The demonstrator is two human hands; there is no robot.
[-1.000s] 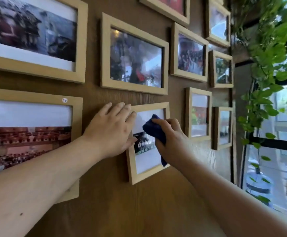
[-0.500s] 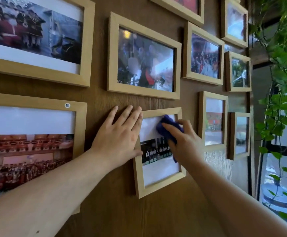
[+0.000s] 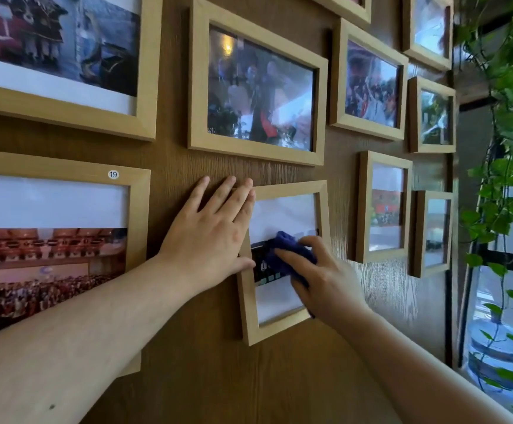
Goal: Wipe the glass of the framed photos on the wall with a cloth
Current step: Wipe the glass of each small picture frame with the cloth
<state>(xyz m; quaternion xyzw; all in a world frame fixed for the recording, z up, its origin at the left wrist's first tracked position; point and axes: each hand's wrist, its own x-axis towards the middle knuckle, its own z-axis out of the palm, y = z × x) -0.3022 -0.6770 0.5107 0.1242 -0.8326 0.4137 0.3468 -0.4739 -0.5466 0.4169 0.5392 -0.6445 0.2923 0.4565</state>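
A small upright wooden photo frame point(image 3: 250, 327) hangs low on the brown wood wall, slightly tilted. My right hand point(image 3: 325, 280) presses a dark blue cloth point(image 3: 287, 249) flat against the middle of its glass. My left hand point(image 3: 210, 234) lies open and flat on the wall, its fingers and thumb resting over the frame's left edge. Part of the photo is hidden behind the cloth and my right hand.
Several more light wooden frames fill the wall: a wide one point(image 3: 256, 87) directly above, a big one marked 19 point(image 3: 140, 191) to the left, smaller ones point(image 3: 383, 206) to the right. A trailing green plant point(image 3: 506, 185), window and water bottle point(image 3: 494, 353) stand at the far right.
My right hand has slid the cloth from the upper part of the glass down to its middle. My left hand has stayed on the frame's left edge. The view moved closer.
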